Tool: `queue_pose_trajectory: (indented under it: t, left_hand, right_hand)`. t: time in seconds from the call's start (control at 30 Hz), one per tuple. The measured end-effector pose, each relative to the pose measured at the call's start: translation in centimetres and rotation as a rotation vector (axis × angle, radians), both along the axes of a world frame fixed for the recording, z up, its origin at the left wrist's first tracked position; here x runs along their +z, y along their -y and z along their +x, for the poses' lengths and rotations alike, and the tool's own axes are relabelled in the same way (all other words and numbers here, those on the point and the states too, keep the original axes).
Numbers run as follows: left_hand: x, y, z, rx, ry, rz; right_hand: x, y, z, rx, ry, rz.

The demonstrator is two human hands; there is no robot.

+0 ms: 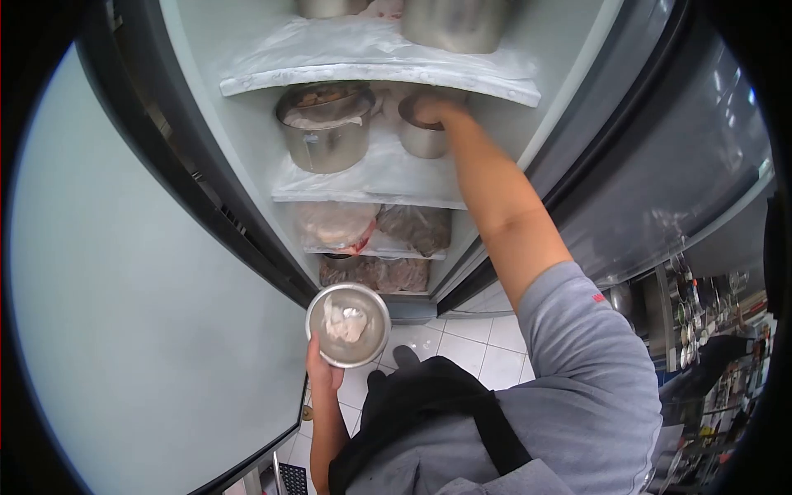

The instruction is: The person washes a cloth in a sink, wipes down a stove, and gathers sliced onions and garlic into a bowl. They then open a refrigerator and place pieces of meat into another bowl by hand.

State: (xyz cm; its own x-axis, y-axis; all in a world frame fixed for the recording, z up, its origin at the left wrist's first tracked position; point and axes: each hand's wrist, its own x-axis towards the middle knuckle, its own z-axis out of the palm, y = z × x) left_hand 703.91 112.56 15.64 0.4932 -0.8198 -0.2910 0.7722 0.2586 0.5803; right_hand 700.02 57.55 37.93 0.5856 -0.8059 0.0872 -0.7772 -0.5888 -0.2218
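My left hand (322, 369) grips the rim of a round metal bowl (375, 334), fingers closed at its left side. A pale, whitish piece of food (345, 324) lies in the bottom of the bowl. My right arm is stretched into the fridge, and my right hand (431, 107) reaches into the mouth of a metal pot (425, 142) on a middle shelf. The fingers are hidden inside that pot, so what they touch does not show. Left of it on the same shelf stands a larger metal pot (326, 148) with a smaller container and pale wrapping in its top.
The fridge door (157, 272) stands wide on my left. Above is a frosted shelf (371, 74) carrying a big metal pot (454, 25). Lower shelves hold bagged food (334, 224). White floor tiles (462, 359) lie below, and racks of kitchenware (689, 322) are at right.
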Motion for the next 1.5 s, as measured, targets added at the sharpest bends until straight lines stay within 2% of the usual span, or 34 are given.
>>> queue_pose_trajectory:
  t: [0.03, 0.1, 0.13, 0.2, 0.23, 0.3, 0.43, 0.53, 0.6, 0.73, 0.8, 0.93, 1.0, 1.1, 1.17, 1.2, 1.27, 1.3, 1.37, 1.4, 1.47, 1.5]
  left_hand:
    - [1.0, 1.1, 0.1, -0.034, 0.028, -0.015]
    - [3.5, 3.0, 0.4, -0.045, 0.034, -0.008]
    - [4.9, 4.1, 0.5, -0.061, 0.043, -0.006]
    - [7.8, 6.0, 0.9, -0.053, 0.067, -0.023]
    - [9.2, 7.0, 1.0, -0.051, 0.092, -0.038]
    - [11.7, 8.9, 1.4, -0.036, 0.104, -0.013]
    - [14.6, 12.6, 2.3, -0.069, 0.133, 0.061]
    - [15.7, 14.3, 2.3, -0.117, 0.195, 0.019]
    - [15.9, 15.3, 2.1, -0.111, 0.183, -0.022]
    - [15.5, 16.9, 2.6, -0.156, 0.187, -0.008]
    - [15.8, 17.2, 2.5, -0.169, 0.180, 0.017]
    - [16.0, 16.9, 2.3, -0.153, 0.148, -0.074]
    - [15.6, 16.8, 2.6, -0.164, 0.158, -0.083]
    - [15.8, 16.5, 2.6, -0.161, 0.162, -0.091]
    - [16.0, 16.3, 2.4, -0.154, 0.151, -0.083]
    - [16.0, 16.1, 2.4, -0.155, 0.153, -0.087]
    - [16.1, 15.9, 2.4, -0.149, 0.155, -0.091]
    - [16.1, 15.7, 2.4, -0.141, 0.157, -0.088]
    - [15.9, 15.6, 2.4, -0.134, 0.159, -0.083]
    - [15.5, 15.6, 2.5, -0.133, 0.148, -0.099]
    - [15.3, 15.6, 2.6, -0.132, 0.136, -0.115]
    - [15.3, 15.6, 2.6, -0.104, 0.140, -0.116]
  right_hand:
    - [1.1, -1.3, -0.5, 0.007, -0.002, 0.001]
    - [4.6, -5.3, -2.3, -0.002, -0.068, 0.166]
    - [4.3, -4.3, -2.5, 0.003, -0.070, 0.164]
    - [2.9, -1.4, -2.5, -0.033, 0.118, 0.316]
    - [3.2, -1.9, -2.7, -0.027, 0.114, 0.314]
    - [3.9, -3.9, -3.4, -0.054, 0.435, 0.424]
    - [5.5, -5.4, -3.6, -0.076, 0.391, 0.416]
    - [5.6, -6.2, -3.7, -0.103, 0.522, 0.412]
    - [5.3, -6.9, -3.3, 0.035, 0.732, 0.539]
    - [6.5, -12.3, -3.9, 0.171, 0.643, 0.699]
    - [6.7, -16.2, -4.3, 0.535, 0.392, 0.741]
    - [5.1, -19.2, -3.7, 0.547, 0.238, 0.609]
    - [5.1, -20.0, -4.0, 0.523, 0.296, 0.647]
    - [5.4, -21.7, -3.5, 0.623, 0.330, 0.660]
    - [5.7, -23.2, -3.3, 0.698, 0.004, 0.352]
    - [6.0, -23.2, -3.5, 0.697, 0.003, 0.356]
    - [6.5, -22.9, -3.7, 0.549, 0.418, 0.469]
    - [6.2, -22.9, -3.6, 0.552, 0.415, 0.472]
    - [5.1, -22.9, -3.5, 0.557, 0.597, 0.526]
    - [4.3, -22.9, -3.7, 0.558, 0.596, 0.526]
    - [2.8, -23.3, -4.0, 0.850, 0.187, 0.090]
    - [3.4, -22.9, -4.0, 0.677, 0.293, 0.285]
